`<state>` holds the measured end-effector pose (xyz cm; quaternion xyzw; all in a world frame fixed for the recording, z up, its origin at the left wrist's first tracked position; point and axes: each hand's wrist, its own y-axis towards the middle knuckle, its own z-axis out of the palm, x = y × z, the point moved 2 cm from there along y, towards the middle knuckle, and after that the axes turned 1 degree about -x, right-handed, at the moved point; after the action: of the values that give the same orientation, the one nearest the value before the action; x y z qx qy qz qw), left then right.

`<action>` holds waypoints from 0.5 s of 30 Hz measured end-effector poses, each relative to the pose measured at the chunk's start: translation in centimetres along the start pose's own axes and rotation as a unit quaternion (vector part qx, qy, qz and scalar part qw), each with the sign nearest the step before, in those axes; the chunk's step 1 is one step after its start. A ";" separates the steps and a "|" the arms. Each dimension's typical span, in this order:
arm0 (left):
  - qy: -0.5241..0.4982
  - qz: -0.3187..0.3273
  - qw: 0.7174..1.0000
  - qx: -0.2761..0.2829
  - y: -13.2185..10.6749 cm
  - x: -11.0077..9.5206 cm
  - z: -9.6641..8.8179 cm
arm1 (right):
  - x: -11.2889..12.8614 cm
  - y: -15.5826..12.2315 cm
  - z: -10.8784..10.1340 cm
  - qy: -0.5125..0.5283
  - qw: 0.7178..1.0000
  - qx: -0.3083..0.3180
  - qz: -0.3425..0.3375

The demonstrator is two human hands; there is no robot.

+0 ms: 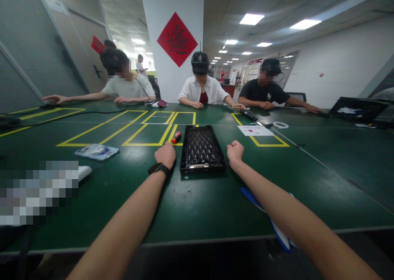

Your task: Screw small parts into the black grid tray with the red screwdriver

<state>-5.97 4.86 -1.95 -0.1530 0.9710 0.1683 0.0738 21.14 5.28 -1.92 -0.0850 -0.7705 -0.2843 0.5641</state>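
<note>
A black rectangular tray (203,146) lies on the green table between my two hands, with rows of small shiny shapes inside it. My left hand (166,154), with a dark band on its wrist, rests closed just left of the tray. Right beyond its knuckles is a screwdriver (176,137) with a red and black handle; whether they touch is unclear. On the tray's other side my right hand (235,152) is curled into a fist, apart from the tray. Nothing shows in either hand. Partly hidden beneath my right forearm is a flat blue and white object (253,199).
A phone with a patterned back (97,151) lies to the left, near a blurred-out pale object (84,172). Yellow tape (144,144) marks the table (197,214). At right are a paper sheet (255,130), a tape roll (280,125) and a laptop (357,108). Three people sit opposite.
</note>
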 end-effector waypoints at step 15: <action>-0.026 0.055 0.997 0.056 0.5 0.2 -0.1 | 4.8 3.3 4.8 -0.303 0.942 0.142 0.021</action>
<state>-6.29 5.24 -1.76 -0.0904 0.9835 0.1219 0.0983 16.96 9.64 2.63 -0.1024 -0.9356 -0.1202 0.3157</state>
